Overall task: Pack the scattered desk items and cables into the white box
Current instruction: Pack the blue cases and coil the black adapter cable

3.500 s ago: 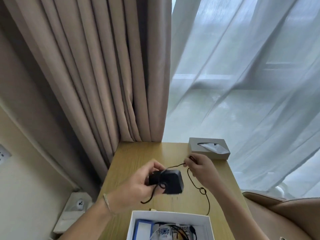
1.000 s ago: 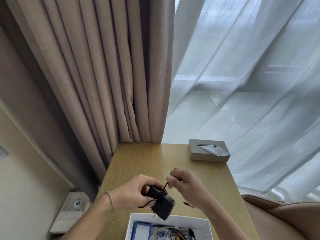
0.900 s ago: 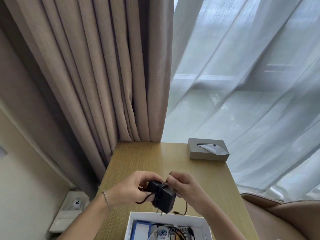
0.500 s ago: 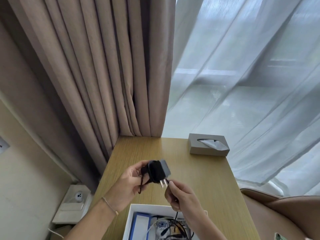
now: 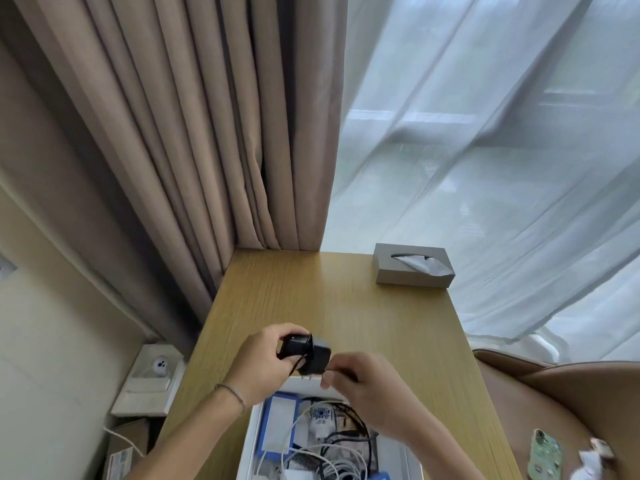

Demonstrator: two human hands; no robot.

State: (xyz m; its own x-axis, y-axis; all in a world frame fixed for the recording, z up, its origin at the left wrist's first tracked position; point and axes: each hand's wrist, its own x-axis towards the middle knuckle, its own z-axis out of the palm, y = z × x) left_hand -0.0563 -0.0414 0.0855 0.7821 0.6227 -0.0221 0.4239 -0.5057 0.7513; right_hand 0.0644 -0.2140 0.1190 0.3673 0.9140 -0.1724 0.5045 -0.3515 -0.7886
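Holding the black charger [image 5: 309, 353] just above the far rim of the white box [image 5: 250, 441], the left hand [image 5: 264, 365] has its fingers curled round the block's left end, so the block hangs clear of the desk [image 5: 332, 306]. At the block's right edge, touching it, the right hand [image 5: 360, 379] is blurred; its fingers look pinched on something small, probably the thin cord [image 5: 298, 362], but I cannot tell for sure. A short run of cord shows below the grip, against the left palm.

The likely trouble is the cord. If the pinch lets go before the wrap is snug, the loops could spring off and trail out over the rim. The metal prongs point down toward the box, right under the grip, and could snag the tangle of white and black cables [image 5: 332, 445] already packed there. The box looks fairly full, so the block may sit proud.

Well beyond the hands a tissue box [image 5: 412, 270] stands, out of the way.
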